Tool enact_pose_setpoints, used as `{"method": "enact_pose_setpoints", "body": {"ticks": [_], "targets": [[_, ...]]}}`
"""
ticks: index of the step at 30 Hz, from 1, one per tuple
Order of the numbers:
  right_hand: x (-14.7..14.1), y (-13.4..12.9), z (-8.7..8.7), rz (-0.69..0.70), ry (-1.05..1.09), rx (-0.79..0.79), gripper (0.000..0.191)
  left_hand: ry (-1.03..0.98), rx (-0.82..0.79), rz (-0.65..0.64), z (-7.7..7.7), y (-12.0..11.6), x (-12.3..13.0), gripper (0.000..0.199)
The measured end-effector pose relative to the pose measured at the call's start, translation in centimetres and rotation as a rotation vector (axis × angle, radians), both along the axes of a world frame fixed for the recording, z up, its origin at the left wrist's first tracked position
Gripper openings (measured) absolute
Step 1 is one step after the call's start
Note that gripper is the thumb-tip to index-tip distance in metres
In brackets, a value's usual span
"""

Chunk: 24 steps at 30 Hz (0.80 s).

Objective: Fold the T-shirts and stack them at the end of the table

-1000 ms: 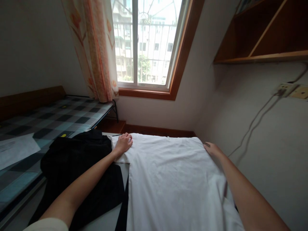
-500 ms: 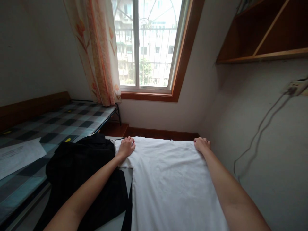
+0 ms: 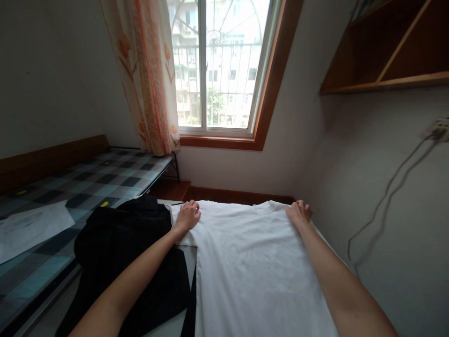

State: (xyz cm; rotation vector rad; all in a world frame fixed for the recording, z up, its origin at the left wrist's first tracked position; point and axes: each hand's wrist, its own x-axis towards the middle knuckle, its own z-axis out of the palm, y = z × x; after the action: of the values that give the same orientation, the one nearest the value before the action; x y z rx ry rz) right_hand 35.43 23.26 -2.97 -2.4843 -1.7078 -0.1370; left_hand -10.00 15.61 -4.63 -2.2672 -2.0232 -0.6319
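A white T-shirt (image 3: 252,262) lies spread over the surface in front of me, its collar edge at the far side. My left hand (image 3: 188,215) is closed on the shirt near its left shoulder and sleeve. At the far right corner, my right hand (image 3: 299,213) pinches the other shoulder, fingers curled round the cloth. Black clothing (image 3: 129,238) lies crumpled to the left, partly beneath my left forearm. Some of the black cloth also shows along the shirt's left edge.
On the left is a bed with a checkered mattress (image 3: 122,171) and a paper sheet (image 3: 33,229). A curtain (image 3: 150,84) hangs by the window. A wooden shelf (image 3: 382,84) juts from the right wall, above a cable (image 3: 384,199).
The view has shifted slightly, so everything sits a little further right. Near my right hand, the shirt's collar edge has risen into a small hump. Both hands keep their hold.
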Motion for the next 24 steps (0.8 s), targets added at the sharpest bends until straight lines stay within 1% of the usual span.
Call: {"method": "enact_pose_setpoints", "body": {"ticks": [2, 5, 7, 11, 17, 24], "targets": [[-1.1, 0.0, -0.4, 0.016, 0.028, -0.033, 0.049, -0.003, 0.004, -0.004, 0.0, 0.0, 0.0, 0.015], [-2.9, -0.2, -1.5, 0.121, 0.064, -0.137, 0.058, -0.001, 0.014, -0.006, -0.1, 0.0, -0.1, 0.015], [-3.9, -0.6, -2.2, 0.145, 0.085, -0.167, 0.061, 0.000, 0.024, -0.012, -0.2, 0.1, -0.1, 0.015], [-5.0, -2.1, -3.0, 0.118, 0.102, -0.128, 0.066, -0.003, 0.024, -0.013, -0.4, 0.1, -0.2, 0.015], [-5.9, -4.7, -3.3, 0.112, 0.102, -0.101, 0.069, 0.008, 0.046, -0.028, -0.6, 0.2, -0.4, 0.015], [-7.3, -8.1, -3.6, 0.104, 0.064, -0.084, 0.067, 0.025, 0.036, 0.005, -0.4, -0.2, -0.2, 0.016]]}}
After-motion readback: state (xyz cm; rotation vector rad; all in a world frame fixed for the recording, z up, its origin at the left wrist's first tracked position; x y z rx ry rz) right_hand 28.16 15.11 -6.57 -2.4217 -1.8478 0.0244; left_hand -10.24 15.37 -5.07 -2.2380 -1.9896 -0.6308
